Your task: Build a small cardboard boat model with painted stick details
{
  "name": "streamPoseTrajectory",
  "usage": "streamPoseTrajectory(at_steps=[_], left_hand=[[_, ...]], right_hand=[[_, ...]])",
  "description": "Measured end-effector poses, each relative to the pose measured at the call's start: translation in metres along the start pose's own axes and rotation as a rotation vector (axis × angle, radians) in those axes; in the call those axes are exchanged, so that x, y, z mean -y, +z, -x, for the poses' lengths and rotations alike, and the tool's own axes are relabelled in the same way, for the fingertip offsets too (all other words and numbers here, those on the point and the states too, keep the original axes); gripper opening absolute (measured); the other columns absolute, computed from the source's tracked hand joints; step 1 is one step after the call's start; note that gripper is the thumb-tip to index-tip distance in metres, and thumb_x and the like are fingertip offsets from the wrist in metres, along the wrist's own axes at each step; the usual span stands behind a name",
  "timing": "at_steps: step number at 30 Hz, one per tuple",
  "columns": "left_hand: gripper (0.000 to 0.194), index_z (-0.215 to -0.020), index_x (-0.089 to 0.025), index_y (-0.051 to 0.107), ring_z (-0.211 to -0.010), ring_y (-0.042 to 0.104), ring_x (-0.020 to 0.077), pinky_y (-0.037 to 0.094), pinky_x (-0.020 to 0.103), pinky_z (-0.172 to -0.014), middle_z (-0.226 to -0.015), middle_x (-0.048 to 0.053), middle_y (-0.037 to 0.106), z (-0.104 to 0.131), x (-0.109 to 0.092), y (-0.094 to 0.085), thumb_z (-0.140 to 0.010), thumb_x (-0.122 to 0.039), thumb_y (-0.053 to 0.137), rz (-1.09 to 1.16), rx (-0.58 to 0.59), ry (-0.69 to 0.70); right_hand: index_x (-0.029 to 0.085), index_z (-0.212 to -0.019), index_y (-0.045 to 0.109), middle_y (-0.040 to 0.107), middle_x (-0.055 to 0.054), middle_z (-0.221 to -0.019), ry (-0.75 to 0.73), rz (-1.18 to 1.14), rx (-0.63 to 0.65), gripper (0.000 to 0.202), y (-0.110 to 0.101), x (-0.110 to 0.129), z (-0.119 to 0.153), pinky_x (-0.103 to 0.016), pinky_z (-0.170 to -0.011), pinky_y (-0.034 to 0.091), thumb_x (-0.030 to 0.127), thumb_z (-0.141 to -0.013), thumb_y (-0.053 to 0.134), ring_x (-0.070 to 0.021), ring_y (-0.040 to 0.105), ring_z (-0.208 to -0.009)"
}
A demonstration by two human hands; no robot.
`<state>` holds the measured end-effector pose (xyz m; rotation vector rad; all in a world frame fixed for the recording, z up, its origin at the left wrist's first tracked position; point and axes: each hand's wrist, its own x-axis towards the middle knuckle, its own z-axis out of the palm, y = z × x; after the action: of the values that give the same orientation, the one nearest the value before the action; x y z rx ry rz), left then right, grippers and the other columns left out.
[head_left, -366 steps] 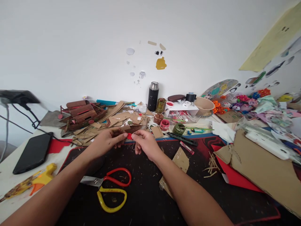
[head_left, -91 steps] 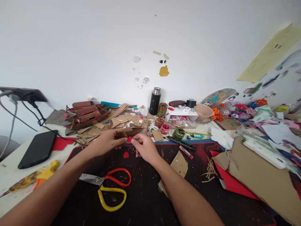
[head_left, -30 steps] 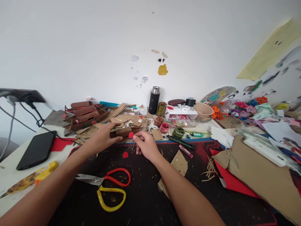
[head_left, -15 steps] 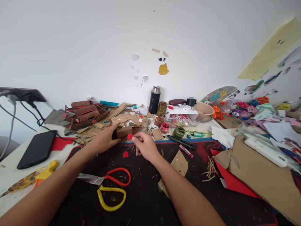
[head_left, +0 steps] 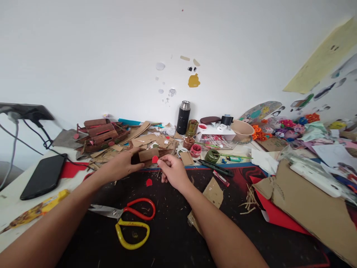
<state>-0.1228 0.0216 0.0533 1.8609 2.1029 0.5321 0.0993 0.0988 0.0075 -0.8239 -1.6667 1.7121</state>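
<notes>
My left hand (head_left: 124,163) is curved around the left end of a small brown cardboard piece (head_left: 148,155), gripping it between thumb and fingers. Between the thumb and fingertips of my right hand (head_left: 173,172) is a small red ridged piece (head_left: 155,159), close to the front of the brown piece. A second red piece (head_left: 149,182) lies on the dark mat below. Scissors (head_left: 118,213) with one red and one yellow handle rest on the mat, blades partly behind my left forearm.
A brown cardboard model (head_left: 103,134) stands back left, near scraps. Paint jars (head_left: 195,150), a black flask (head_left: 183,118) and a cutter (head_left: 215,168) are beyond my right hand. A phone (head_left: 44,176) and glue gun (head_left: 39,209) lie left; cardboard (head_left: 312,208) lies right.
The brown piece has turned slightly and shows more of its face. My right hand has shifted a little to the right, and the red piece in it has tilted.
</notes>
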Motion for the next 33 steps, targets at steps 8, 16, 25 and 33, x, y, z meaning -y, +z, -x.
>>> streamPoseTrajectory(at_steps=[8,16,25,33], left_hand=[[0.076,-0.154,-0.017,0.056,-0.118,0.073,0.0387,0.054,0.043,-0.098,-0.140,0.018,0.074,0.007,-0.014,0.001,-0.087,-0.052,0.062,-0.110,0.042,0.012],[0.065,-0.142,-0.023,0.066,-0.116,0.074,0.0392,0.055,0.045,-0.097,-0.135,0.015,0.077,0.009,-0.019,0.000,-0.085,-0.054,0.065,-0.084,0.011,0.051],[0.056,-0.132,-0.023,0.071,-0.113,0.075,0.0388,0.056,0.043,-0.092,-0.128,0.014,0.079,0.010,-0.020,-0.001,-0.085,-0.054,0.065,-0.082,0.024,0.054],[0.056,-0.134,-0.020,0.069,-0.113,0.073,0.0388,0.055,0.045,-0.093,-0.130,0.016,0.078,0.010,-0.021,-0.001,-0.088,-0.053,0.062,-0.103,0.049,0.071]], right_hand=[[0.022,-0.095,0.062,0.059,0.009,-0.056,0.049,0.054,0.037,0.014,0.001,0.002,0.002,-0.019,-0.038,0.040,0.035,-0.098,0.067,-0.0107,0.056,-0.037],[0.021,-0.095,0.065,0.059,0.009,-0.056,0.014,0.130,0.009,0.012,0.002,0.003,0.005,-0.019,-0.043,0.041,0.032,-0.099,0.068,-0.0095,0.056,-0.037],[0.021,-0.094,0.064,0.059,0.010,-0.054,0.021,0.177,-0.007,0.008,0.002,0.007,0.006,-0.020,-0.044,0.041,0.026,-0.101,0.064,-0.0095,0.056,-0.036],[0.021,-0.094,0.065,0.059,0.010,-0.053,0.016,0.183,-0.004,0.008,0.003,0.003,0.006,-0.019,-0.045,0.041,0.026,-0.101,0.064,-0.0094,0.056,-0.036]])
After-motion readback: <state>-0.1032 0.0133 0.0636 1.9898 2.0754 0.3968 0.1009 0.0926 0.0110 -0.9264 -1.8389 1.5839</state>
